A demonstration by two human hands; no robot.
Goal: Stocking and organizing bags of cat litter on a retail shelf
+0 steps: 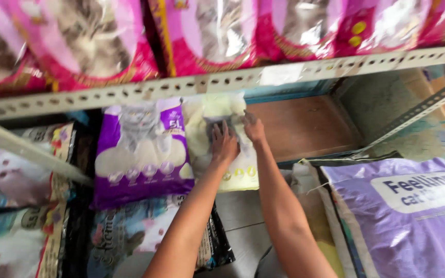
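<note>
Both hands lie on a pale yellow bag (217, 141) that stands on the lower shelf (305, 126), near the shelf's front edge and at its left part. The left hand (224, 144) rests flat on the face of the bag, fingers spread a little and pointing up toward the rail (222, 80). The right hand (254, 127) is just beside it, higher and nearer to the bag's right edge; its fingers are bent on the plastic, but whether they pinch the bag or only press it cannot be told. The two hands almost touch each other. The bag is under both palms, its bottom edge below the wrists.

A purple bag (140, 154) stands touching the yellow one on the left. To the right of the yellow bag the brown shelf board is bare wood. Pink bags (104, 41) fill the upper shelf above the rail. On the floor at the lower right lies a big lilac bag (408, 216), and dark bags (130, 234) lie under the purple one.
</note>
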